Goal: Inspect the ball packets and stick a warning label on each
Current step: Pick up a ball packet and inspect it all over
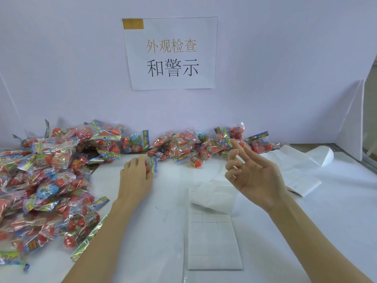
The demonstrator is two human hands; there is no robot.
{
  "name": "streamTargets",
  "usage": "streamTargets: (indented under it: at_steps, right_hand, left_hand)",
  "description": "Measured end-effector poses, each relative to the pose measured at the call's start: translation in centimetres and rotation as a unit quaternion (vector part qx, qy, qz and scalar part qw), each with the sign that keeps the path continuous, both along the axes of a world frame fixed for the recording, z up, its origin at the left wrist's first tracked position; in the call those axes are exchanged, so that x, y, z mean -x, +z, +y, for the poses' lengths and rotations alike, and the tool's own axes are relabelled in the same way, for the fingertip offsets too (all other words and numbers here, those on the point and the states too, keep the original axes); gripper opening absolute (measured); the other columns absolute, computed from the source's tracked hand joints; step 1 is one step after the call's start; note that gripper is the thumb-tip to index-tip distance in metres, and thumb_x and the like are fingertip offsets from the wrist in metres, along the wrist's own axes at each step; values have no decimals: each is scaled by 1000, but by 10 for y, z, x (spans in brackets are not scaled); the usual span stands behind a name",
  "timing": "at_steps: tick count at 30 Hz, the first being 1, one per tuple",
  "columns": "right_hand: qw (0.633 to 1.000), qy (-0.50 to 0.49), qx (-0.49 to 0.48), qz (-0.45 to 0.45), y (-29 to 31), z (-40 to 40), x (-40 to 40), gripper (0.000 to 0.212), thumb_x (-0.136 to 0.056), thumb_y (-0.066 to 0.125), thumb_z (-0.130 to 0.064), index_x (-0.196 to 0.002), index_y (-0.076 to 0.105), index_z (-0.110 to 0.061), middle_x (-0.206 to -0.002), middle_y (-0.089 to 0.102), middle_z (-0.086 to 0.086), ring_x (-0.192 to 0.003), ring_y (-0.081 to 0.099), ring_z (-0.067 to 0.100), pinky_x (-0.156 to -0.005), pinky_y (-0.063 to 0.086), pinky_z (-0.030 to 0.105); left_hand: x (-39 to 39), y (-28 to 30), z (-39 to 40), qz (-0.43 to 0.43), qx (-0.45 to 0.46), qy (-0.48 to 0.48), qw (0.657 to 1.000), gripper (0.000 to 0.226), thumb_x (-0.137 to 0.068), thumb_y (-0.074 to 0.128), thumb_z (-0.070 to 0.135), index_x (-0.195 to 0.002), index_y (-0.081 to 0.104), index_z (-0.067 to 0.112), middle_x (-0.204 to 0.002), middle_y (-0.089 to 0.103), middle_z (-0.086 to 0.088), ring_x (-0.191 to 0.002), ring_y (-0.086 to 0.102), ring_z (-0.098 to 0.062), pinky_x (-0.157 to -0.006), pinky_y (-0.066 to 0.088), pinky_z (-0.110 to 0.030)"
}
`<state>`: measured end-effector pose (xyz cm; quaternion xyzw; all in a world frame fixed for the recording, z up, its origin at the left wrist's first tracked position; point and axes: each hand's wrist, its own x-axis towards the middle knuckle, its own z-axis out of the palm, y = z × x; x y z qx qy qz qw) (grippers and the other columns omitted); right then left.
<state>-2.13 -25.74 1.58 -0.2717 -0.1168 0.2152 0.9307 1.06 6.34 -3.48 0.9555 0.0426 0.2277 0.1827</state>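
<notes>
My left hand (135, 176) lies palm down on the white table over a ball packet (152, 164), its fingers curled round it; only the packet's coloured header and a bit of red show. My right hand (251, 170) is raised above the table, palm toward me, index finger stretched up and the other fingers loosely bent, holding nothing that I can see. A white label sheet (212, 242) with a grid of labels lies flat in front of me, between my forearms. A large heap of ball packets (47, 180) covers the left side.
More packets (195, 144) lie in a row along the back wall. Peeled white backing paper (214, 195) sits above the label sheet, more paper sheets (295, 172) to the right. A printed sign (171, 54) hangs on the wall. A white board (353, 123) leans at the right.
</notes>
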Motion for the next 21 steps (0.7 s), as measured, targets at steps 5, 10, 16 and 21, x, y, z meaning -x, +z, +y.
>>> streamTargets:
  at_steps: [5, 10, 16, 21]
  right_hand:
    - [1000, -12, 3, 23, -1, 2, -2, 49, -85, 83, -18, -132, 71, -14, -98, 64, 0, -77, 57, 14, -65, 48, 25]
    - [994, -53, 94, 13, 2, 9, 2, 44, -93, 72, -24, -137, 69, -17, -135, 66, 15, -105, 67, 24, -86, 56, 29]
    - [951, -67, 273, -128, 1, 24, 9, 50, -97, 61, -40, -144, 60, -22, -144, 64, 9, -124, 64, 20, -114, 46, 36]
    - [942, -68, 298, -140, -5, 28, 10, 37, -101, 67, -21, -135, 66, -9, -131, 69, 22, -122, 66, 41, -108, 54, 43]
  left_hand:
    - [13, 28, -29, -72, 255, -87, 960, 14, -111, 44, 29, -104, 53, 21, -83, 66, 11, -74, 63, -11, -64, 44, -21]
    - [29, 49, -70, -8, 605, -173, 777, 25, -112, 43, 19, -95, 60, 13, -80, 67, 3, -64, 64, -10, -57, 52, -29]
    - [43, 51, -94, 56, 700, -253, 666, 25, -111, 46, 24, -114, 68, 12, -101, 76, -5, -87, 71, -16, -69, 64, -40]
    - [47, 50, -99, 69, 706, -274, 649, 28, -111, 43, 15, -133, 59, 10, -120, 73, -11, -102, 70, -25, -76, 63, -46]
